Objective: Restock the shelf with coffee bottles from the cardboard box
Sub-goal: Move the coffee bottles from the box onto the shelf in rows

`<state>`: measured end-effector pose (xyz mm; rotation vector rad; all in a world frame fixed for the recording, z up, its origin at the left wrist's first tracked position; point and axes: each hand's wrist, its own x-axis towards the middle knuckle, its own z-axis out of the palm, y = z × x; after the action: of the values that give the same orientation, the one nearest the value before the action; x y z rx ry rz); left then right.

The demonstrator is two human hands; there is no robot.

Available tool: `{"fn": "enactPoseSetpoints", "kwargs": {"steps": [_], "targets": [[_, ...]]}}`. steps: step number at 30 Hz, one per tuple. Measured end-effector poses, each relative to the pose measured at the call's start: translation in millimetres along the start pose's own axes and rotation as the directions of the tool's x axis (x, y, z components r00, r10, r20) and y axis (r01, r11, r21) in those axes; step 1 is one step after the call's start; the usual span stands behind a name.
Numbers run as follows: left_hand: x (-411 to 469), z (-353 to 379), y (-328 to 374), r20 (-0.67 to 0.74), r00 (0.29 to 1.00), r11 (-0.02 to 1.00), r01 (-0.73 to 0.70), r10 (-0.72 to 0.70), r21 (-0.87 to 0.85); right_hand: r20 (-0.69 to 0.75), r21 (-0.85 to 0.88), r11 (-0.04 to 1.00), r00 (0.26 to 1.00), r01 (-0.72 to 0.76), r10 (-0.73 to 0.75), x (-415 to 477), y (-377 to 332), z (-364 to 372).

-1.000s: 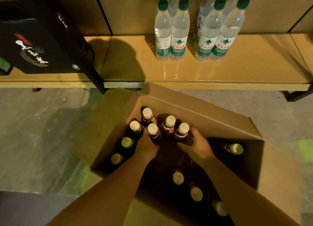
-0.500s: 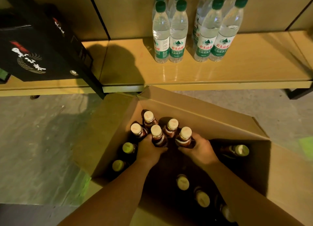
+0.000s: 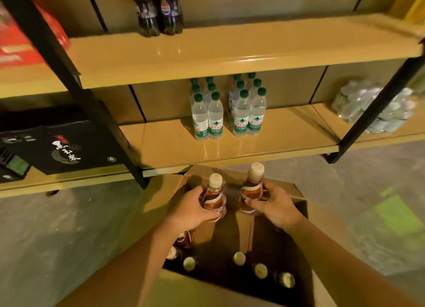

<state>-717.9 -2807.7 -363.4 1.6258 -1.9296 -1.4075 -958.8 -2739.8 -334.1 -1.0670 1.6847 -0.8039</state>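
Observation:
My left hand [image 3: 190,211] grips a brown coffee bottle [image 3: 213,195] with a cream cap, held above the open cardboard box [image 3: 301,217]. A second coffee bottle [image 3: 252,187] is gripped by my right hand [image 3: 276,206] at about the same height, a little farther right. Both bottles are upright and clear of the box, just in front of the lower shelf [image 3: 264,150]. Several more coffee bottles [image 3: 239,258] stand inside the box below my forearms.
Two clusters of green-capped water bottles [image 3: 230,115] stand on the lower shelf. A black carton [image 3: 57,145] sits left, behind a black upright [image 3: 110,131]. Two dark cola bottles [image 3: 158,9] stand on the upper shelf [image 3: 230,53]. A wrapped water pack [image 3: 372,108] lies far right.
Both hands have lifted a coffee bottle each out of the box. The view has tilted up, and the upper shelf has come into sight.

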Motion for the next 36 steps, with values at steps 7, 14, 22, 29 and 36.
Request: {"fn": "enactPoseSetpoints", "kwargs": {"steps": [7, 14, 22, 29, 36], "targets": [[-18, -35, 105, -0.055, 0.98, 0.979, -0.196, 0.193, -0.052, -0.072, -0.017, 0.986, 0.984, 0.163, -0.164, -39, -78, -65], [-39, -20, 240, -0.142, 0.923, 0.927, -0.369, 0.357, -0.071, -0.138, -0.032, 0.945, 0.935, 0.325, -0.326, -79, -129, -174], [-54, 70, 381, -0.211, 0.864, 0.871, -0.483, 0.457, -0.091, -0.199, -0.118, 0.91, 0.888, 0.397, -0.413, -132, -125, -335], [-45, 155, 499, -0.191, 0.83, 0.823, -0.551, 0.524, -0.136, -0.277, -0.081, 0.907, 0.865, 0.413, -0.418, -163, -104, -477], [7, 235, 621, -0.133, 0.776, 0.768, -0.63, 0.617, -0.115, -0.386, -0.111, 0.909, 0.826, 0.401, -0.411, -156, -76, -622]]}}
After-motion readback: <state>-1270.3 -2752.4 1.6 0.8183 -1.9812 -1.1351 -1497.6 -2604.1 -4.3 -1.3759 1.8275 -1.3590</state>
